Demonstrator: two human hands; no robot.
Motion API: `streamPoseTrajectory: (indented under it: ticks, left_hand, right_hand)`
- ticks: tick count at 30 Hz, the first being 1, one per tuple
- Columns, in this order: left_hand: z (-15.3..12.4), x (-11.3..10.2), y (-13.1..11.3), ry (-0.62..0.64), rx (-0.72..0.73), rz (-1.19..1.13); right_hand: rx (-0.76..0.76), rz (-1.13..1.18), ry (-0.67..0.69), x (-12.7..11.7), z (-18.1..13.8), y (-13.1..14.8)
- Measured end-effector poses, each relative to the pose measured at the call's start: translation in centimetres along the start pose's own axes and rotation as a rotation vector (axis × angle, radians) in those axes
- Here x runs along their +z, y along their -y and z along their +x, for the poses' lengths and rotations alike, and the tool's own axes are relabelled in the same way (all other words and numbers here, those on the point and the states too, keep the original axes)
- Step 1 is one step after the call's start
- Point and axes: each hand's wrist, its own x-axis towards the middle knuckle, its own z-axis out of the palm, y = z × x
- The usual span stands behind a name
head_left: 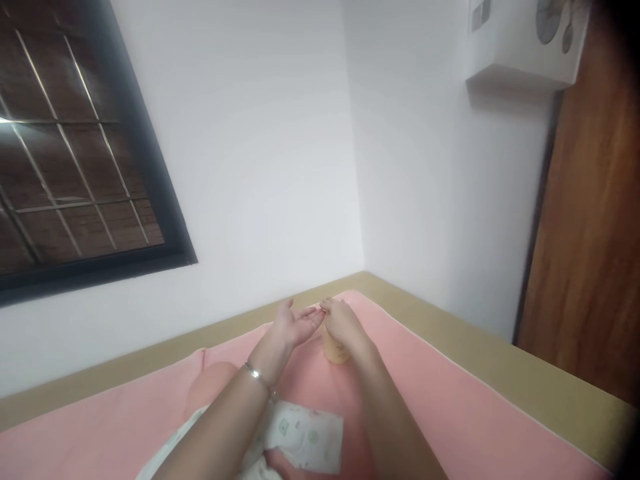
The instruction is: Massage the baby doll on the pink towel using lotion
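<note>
My left hand [299, 325] is turned palm up with its fingers stretched out. Its fingertips reach the top of a yellowish bottle [336, 348], right by the fingers of my right hand. My right hand [344, 320] is closed over the bottle's top and hides it, so I cannot make out the cap or pump. The bottle stands upright on a pink cloth [425, 373]. Below my left forearm lies a white cloth item with a pale green print [310, 433]. A rounded skin-coloured form [213, 381], partly covered by that forearm, shows beside it.
The pink cloth lies on a tan surface [450, 333] that meets white walls in a corner. A dark-framed window with bars [75, 147] is at the left. A white wall-mounted box [520, 47] hangs at upper right, beside a brown wooden panel [590, 220].
</note>
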Motion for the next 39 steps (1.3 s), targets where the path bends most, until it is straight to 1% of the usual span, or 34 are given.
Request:
streamPoseTrajectory:
  ticks: [3,5,10,12,14,16,18,19,20,22,24,27,29,31,32,35,37,39]
  left_hand:
    - [-0.2,0.0,-0.1,0.024,-0.003,-0.014]
    - [-0.3,0.0,0.0,0.039,-0.014,-0.02]
    - [0.3,-0.4,0.1,0.002,0.032,0.042]
    - [0.4,-0.9,0.2,0.015,0.045,0.074]
    - [-0.2,-1.5,0.2,0.038,0.044,0.118]
    - [-1.6,-2.3,0.2,0.044,0.032,0.166]
    - [-4.0,-3.4,0.2,0.05,0.014,0.172]
    - [-5.4,-4.0,0.3,0.072,0.007,0.147]
    - [-6.9,-4.8,0.3,0.102,0.005,0.121]
    - [-9.8,-6.7,0.2,0.122,-0.01,0.088]
    - [-12.4,-9.0,-0.1,0.119,-0.016,0.061]
    - [-15.5,-12.2,-1.0,0.059,0.049,-0.002]
    - [-17.2,-13.7,-1.8,0.012,0.111,-0.024]
    - [-18.8,-14.5,-2.5,0.011,0.111,-0.032]
    - [-19.6,-14.7,-2.7,0.034,0.091,-0.039]
    - [-22.0,-14.6,-3.0,0.142,0.072,-0.068]
    - [-23.2,-14.4,-2.9,0.19,0.139,-0.058]
    - [-24.0,-14.8,-2.7,0.228,0.209,-0.044]
  right_hand:
    - [-0.04,-0.025,-0.009,0.2,0.2,-0.2]
    - [-0.041,-0.035,-0.022,0.4,0.3,-0.4]
    - [0.011,-0.035,-0.002,1.0,0.7,-1.1]
    - [0.039,-0.041,0.013,1.0,0.7,-1.3]
    - [0.072,-0.051,0.018,1.0,0.7,-1.5]
    - [0.097,-0.061,0.017,1.1,0.5,-1.6]
    - [0.11,-0.068,0.02,1.3,0.3,-1.7]
    - [0.113,-0.072,0.025,1.4,0.2,-1.8]
    - [0.116,-0.076,0.029,1.5,0.2,-1.8]
    - [0.114,-0.101,0.051,1.6,0.1,-1.8]
    - [0.087,-0.152,0.057,1.5,-0.1,-1.2]
    - [-0.003,-0.205,0.005,1.5,-1.2,1.0]
    - [-0.088,-0.151,-0.041,2.4,-2.8,3.3]
    - [-0.172,-0.067,-0.054,4.5,-5.0,5.7]
    - [-0.253,-0.041,-0.061,6.1,-6.2,6.9]
    - [-0.652,-0.066,-0.024,11.2,-9.8,10.4]
    - [-0.735,-0.079,0.019,13.8,-11.8,13.0]
    - [-0.781,-0.122,0.023,15.1,-13.5,15.9]
